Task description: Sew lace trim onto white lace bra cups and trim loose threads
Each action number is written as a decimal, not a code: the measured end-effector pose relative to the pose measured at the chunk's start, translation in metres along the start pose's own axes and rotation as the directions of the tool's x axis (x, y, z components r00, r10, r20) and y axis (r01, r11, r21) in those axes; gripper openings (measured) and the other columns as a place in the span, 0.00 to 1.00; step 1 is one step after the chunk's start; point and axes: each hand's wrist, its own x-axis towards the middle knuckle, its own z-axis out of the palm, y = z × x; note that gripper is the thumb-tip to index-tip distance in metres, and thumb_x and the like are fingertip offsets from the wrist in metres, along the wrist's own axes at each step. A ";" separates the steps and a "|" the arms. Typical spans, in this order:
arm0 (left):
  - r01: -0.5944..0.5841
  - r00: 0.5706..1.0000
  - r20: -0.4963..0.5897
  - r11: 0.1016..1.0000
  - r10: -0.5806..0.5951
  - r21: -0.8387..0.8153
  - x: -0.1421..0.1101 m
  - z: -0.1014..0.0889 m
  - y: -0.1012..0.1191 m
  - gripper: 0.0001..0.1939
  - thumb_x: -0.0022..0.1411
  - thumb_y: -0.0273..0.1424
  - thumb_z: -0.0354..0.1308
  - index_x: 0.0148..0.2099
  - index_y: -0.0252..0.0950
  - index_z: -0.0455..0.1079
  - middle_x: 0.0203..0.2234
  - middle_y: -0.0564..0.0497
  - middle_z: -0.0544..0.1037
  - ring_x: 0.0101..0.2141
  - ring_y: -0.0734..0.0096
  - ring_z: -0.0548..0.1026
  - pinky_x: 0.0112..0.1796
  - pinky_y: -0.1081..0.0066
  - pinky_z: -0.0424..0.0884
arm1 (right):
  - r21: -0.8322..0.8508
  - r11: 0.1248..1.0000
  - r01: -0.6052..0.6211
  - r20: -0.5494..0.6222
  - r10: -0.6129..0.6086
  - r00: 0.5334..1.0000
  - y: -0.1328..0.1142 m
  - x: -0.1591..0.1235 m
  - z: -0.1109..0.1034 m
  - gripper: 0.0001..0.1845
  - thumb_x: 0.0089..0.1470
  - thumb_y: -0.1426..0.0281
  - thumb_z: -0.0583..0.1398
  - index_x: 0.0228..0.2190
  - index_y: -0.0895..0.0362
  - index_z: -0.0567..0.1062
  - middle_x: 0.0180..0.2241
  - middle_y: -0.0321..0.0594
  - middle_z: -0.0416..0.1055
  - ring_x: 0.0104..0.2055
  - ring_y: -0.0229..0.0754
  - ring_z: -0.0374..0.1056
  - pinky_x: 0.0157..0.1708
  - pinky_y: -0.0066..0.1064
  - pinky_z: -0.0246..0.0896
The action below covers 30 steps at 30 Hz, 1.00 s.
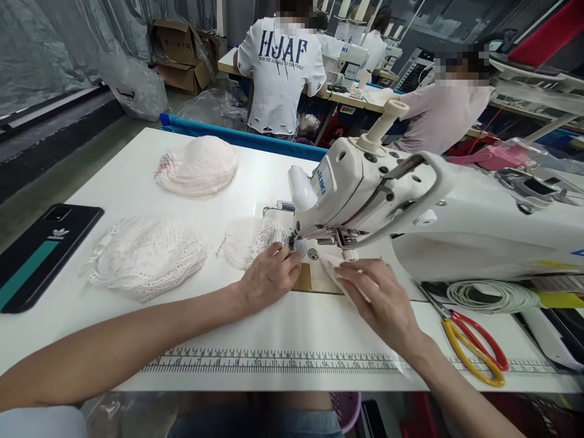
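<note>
A piece of white lace fabric [244, 242] lies at the needle area of the white sewing machine [347, 182]. My left hand [270, 277] is closed on the near edge of this lace, its fingertips right beside the presser foot [292, 241]. My right hand [381, 298] pinches a small pale piece of cloth [332, 267] to the right of the needle, just below the machine head. The fingertips of the left hand partly hide the lace under them. To the left lie a white lace pile [148, 255] and, farther back, a pale pinkish fabric pile [201, 165].
Red-and-yellow-handled scissors [474, 347] and a coil of pale cord [493, 296] lie at the right. A phone [50, 255] rests at the left edge. A printed ruler [274, 363] runs along the table front. Two people [285, 73] [449, 109] sit at machines beyond.
</note>
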 end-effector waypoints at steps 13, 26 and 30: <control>0.005 1.000 -0.004 1.000 -0.005 0.022 0.001 -0.003 0.001 0.09 0.60 0.17 0.49 0.38 0.31 0.68 0.32 0.50 0.74 0.32 0.70 0.68 0.42 0.65 0.65 | 0.207 0.950 -0.233 0.090 0.218 0.972 -0.001 -0.009 0.029 0.12 0.58 0.68 0.53 0.45 0.55 0.63 0.41 0.48 0.67 0.36 0.46 0.69 0.32 0.37 0.68; 0.010 1.000 -0.021 1.000 -0.009 0.023 0.002 -0.002 0.002 0.10 0.59 0.15 0.48 0.40 0.30 0.67 0.32 0.49 0.75 0.32 0.70 0.69 0.41 0.65 0.67 | 0.266 0.934 -0.238 -0.060 0.263 0.963 -0.001 -0.003 0.024 0.09 0.60 0.73 0.50 0.34 0.55 0.69 0.36 0.46 0.72 0.38 0.45 0.71 0.32 0.35 0.69; 0.008 1.000 -0.017 1.000 -0.008 0.017 0.002 -0.002 0.002 0.10 0.60 0.16 0.48 0.40 0.31 0.68 0.32 0.49 0.74 0.32 0.69 0.69 0.41 0.64 0.67 | 0.282 0.935 -0.214 -0.060 0.240 0.969 -0.003 0.000 0.024 0.11 0.61 0.72 0.49 0.32 0.55 0.70 0.34 0.45 0.73 0.36 0.45 0.71 0.32 0.35 0.69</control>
